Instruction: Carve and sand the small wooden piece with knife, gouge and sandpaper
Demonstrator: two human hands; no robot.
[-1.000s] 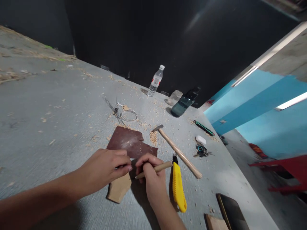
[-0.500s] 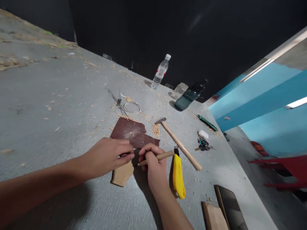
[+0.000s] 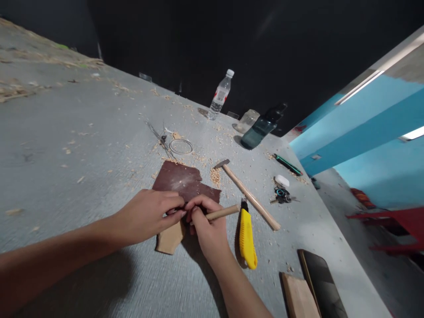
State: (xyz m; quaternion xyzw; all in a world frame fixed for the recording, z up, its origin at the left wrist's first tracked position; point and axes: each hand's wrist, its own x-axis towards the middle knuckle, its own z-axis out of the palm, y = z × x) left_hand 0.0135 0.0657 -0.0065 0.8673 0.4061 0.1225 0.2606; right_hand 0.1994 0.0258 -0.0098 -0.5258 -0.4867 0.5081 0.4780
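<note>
My left hand [image 3: 150, 216] is closed, thumb and fingertips pinched together. Whatever they hold is too small and dark to make out. Below its fingers lies a flat light-brown wood piece [image 3: 170, 238], partly covered by the hand. My right hand [image 3: 209, 229] grips a thin round wooden rod [image 3: 223, 213], whose blunt end points right; the other end is hidden by the fingers, close against my left fingertips. Just beyond both hands is a torn sheet of dark red-brown sandpaper [image 3: 177, 176]. A yellow utility knife [image 3: 247, 238] rests right of my right hand.
Beyond the knife lies a hammer [image 3: 248, 192]. Farther back are a wire coil [image 3: 181, 146], a water bottle [image 3: 219, 97], a glass jar [image 3: 247, 120] and a dark bottle [image 3: 258, 132]. Keys [image 3: 281, 194], a phone [image 3: 323, 282] and a wood block [image 3: 300, 295] are at right.
My right hand has moved slightly up and left, bringing the rod's hidden end against my left fingertips. My left hand has barely moved. The view has shifted slightly.
</note>
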